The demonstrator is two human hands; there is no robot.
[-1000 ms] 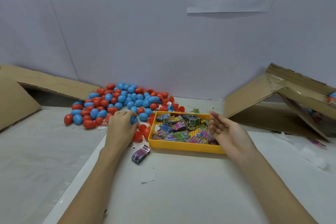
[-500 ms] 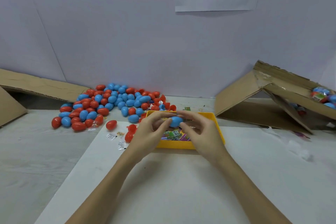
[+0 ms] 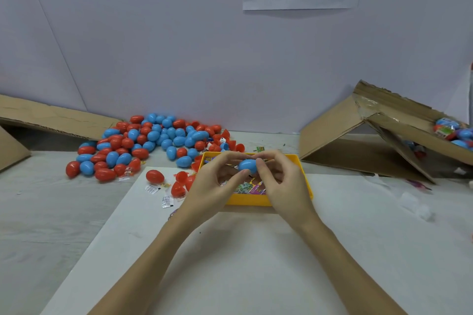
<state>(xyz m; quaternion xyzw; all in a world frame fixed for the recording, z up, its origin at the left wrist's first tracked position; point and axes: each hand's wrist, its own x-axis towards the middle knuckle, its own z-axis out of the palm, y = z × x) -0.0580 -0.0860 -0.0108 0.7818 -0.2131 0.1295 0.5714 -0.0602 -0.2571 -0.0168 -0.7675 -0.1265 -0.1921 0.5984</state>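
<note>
Blue plastic egg (image 3: 247, 165), pinched by curled fingers (image 3: 261, 170) of left hand (image 3: 211, 186) and right hand (image 3: 286, 184), one at each end, raised just above yellow tray (image 3: 245, 201) on tabletop (image 3: 256, 250). Likely light, hollow, hard-shelled and slick, seam presumably round middle; best gripped on both halves, either side of seam.

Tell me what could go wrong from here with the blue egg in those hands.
1. The egg is pinched only by fingertips of the left hand and right hand; smooth and round, it may slip and drop into the tray beneath.
2. If it pops apart, a half could roll into the pile of like eggs and get lost.
</note>
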